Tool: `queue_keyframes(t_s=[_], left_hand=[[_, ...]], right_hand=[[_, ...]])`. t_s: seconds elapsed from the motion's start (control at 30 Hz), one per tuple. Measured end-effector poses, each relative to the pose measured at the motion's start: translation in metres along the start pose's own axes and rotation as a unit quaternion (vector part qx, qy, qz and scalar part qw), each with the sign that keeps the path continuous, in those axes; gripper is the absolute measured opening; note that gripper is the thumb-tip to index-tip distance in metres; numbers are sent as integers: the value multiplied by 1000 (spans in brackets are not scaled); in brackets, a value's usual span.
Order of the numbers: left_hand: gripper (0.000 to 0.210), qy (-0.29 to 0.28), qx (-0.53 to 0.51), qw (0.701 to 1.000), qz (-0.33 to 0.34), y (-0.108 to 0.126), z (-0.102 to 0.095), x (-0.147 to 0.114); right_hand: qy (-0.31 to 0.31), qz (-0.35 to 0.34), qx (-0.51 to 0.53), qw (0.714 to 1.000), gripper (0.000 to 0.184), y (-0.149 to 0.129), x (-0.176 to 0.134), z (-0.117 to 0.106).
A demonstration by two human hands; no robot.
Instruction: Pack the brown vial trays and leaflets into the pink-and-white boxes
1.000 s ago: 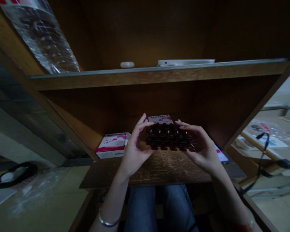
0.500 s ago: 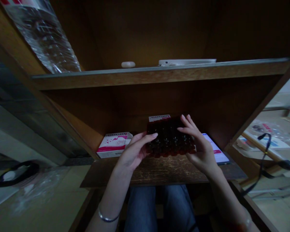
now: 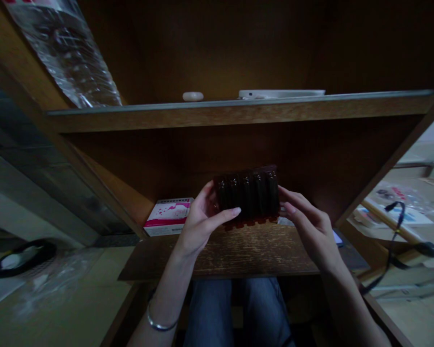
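A dark brown, ribbed pack of plastic vials is held up over the worn wooden lower shelf, its tube-like ribs facing me. My left hand grips its left side, thumb across the front and fingers behind, partly hidden. At the right edge, the bent fingers of my right hand press against the pack. A white and pink carton lies on the shelf left of my left hand. Under my right hand, a flat white and blue item is mostly covered.
Above, a shelf board bears a small white rounded case, a flat white device and a large clear bottle. A pole with a black strap stands to the right. Clear plastic wrapping lies on the floor at left.
The pack has turned so its long ribs face me, and it has shifted slightly left. My right hand has moved from over its top to its right edge.
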State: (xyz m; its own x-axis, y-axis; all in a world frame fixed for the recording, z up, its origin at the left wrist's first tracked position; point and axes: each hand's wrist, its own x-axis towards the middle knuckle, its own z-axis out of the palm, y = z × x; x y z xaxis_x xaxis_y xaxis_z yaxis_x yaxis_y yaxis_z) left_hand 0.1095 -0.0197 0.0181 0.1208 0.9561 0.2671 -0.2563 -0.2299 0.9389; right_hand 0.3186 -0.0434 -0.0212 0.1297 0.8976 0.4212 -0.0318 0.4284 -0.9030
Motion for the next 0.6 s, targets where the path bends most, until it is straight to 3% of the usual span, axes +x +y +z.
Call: queue_keyframes(t_s=[0.1,0.33,0.47,0.6], left_hand=[[56,-21,24,999,1,2,1,-2],[56,-56,114,991,37,5,-2,-6],[41,-72,183,971,138,2,2,-8],[35,-98,273,921,259,0,6,-9]], right_hand=[[6,-20,-20,1000,45,-3,-3,4],[1,1,32,999,43,5,-2,0],[44,38,44,997,27,5,-2,2],[-18,129,137,982,40,-5,-1,7]])
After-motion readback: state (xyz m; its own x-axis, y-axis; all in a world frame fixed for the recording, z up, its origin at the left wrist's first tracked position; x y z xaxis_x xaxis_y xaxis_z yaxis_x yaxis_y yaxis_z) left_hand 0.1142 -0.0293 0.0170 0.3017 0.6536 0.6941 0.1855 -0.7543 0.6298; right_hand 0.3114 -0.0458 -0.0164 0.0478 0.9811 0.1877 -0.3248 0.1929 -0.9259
